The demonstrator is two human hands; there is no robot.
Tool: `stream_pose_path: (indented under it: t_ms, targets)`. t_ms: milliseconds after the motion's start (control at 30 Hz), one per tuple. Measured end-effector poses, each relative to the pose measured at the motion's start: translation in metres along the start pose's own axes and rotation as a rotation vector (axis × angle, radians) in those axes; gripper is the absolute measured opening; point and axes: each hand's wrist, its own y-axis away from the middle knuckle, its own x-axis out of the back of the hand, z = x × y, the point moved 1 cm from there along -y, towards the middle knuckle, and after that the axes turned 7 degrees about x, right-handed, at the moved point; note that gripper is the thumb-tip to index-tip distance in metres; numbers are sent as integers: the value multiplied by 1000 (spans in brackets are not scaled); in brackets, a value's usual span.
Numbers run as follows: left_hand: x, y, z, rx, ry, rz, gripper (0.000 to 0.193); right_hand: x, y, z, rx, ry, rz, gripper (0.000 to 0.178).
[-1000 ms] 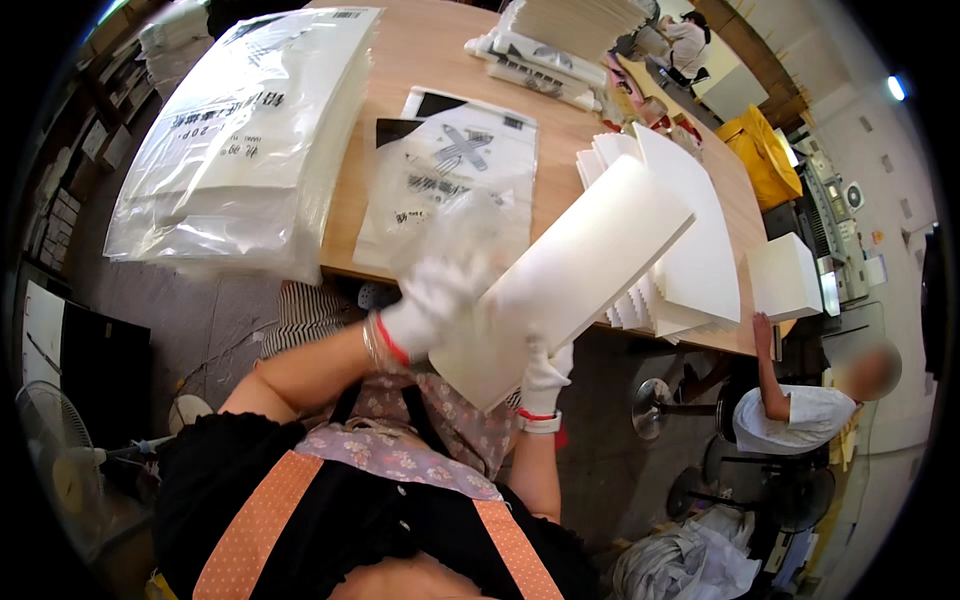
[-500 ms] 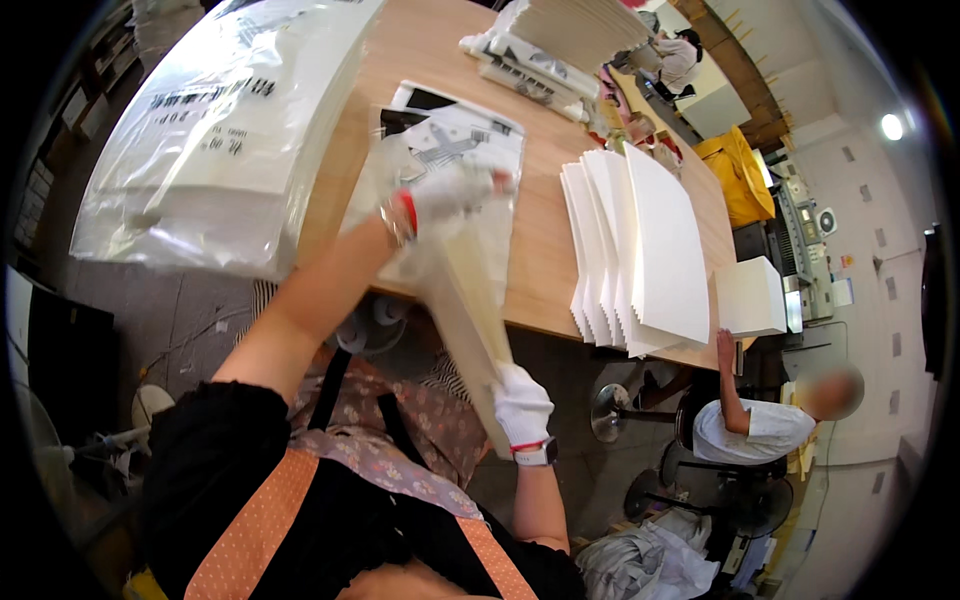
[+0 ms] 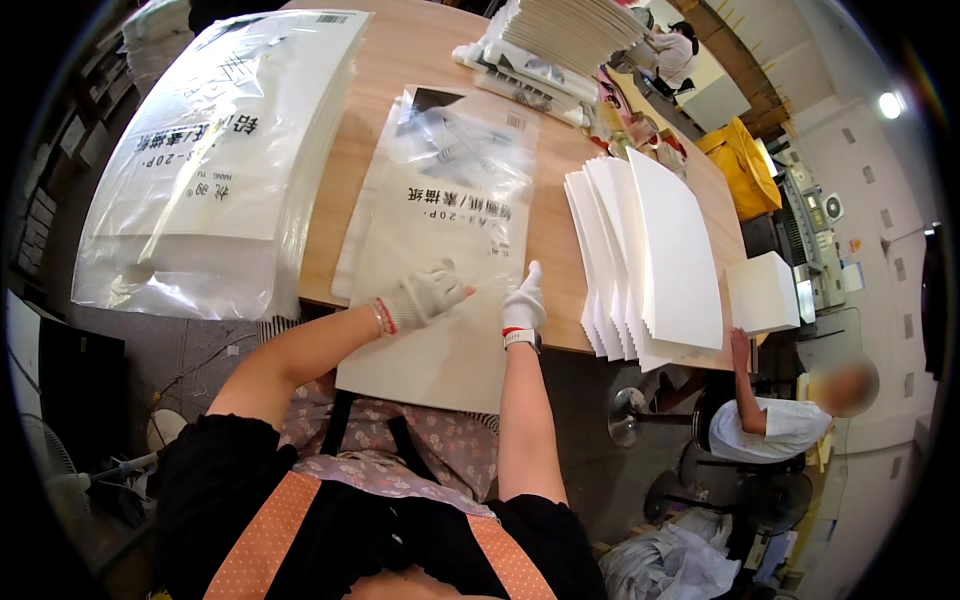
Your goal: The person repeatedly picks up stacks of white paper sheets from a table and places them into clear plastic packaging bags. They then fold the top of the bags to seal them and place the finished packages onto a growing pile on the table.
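A pad of white paper (image 3: 425, 365) lies partly inside a clear plastic bag (image 3: 450, 215) with dark printing, on the near edge of a wooden table (image 3: 550, 225). The pad's bare lower end hangs over the table edge toward me. Both my hands wear white knit gloves. My left hand (image 3: 425, 296) pinches the bag's open mouth on the left side. My right hand (image 3: 524, 300) grips the same mouth edge on the right, fingers pointing away from me.
A tall pile of bagged paper packs (image 3: 215, 160) fills the table's left. Fanned stacks of white pads (image 3: 655, 250) and a small white stack (image 3: 765, 290) lie to the right, with more stacks (image 3: 570, 35) at the far end. A seated person (image 3: 770, 425) reaches for the table's right edge.
The white pad, held up tilted in front of me a second ago, now lies flat in the bag. Both hands have come together at the bag's mouth.
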Motion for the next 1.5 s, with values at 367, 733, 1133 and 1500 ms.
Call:
stream_pose_path:
  t_ms: [367, 733, 1133, 1500]
  targets:
    - [50, 97, -40, 1055, 719, 305, 40, 42, 48, 7, 9, -66, -619, 74]
    - [96, 295, 123, 1193, 1422, -213, 20, 171, 304, -16, 362, -590, -528, 59]
    - [124, 167, 102, 579, 796, 231, 11, 147, 225, 53, -238, -925, -309, 36]
    - [308, 127, 86, -10, 762, 931, 29, 128, 99, -184, 706, -673, -168, 42]
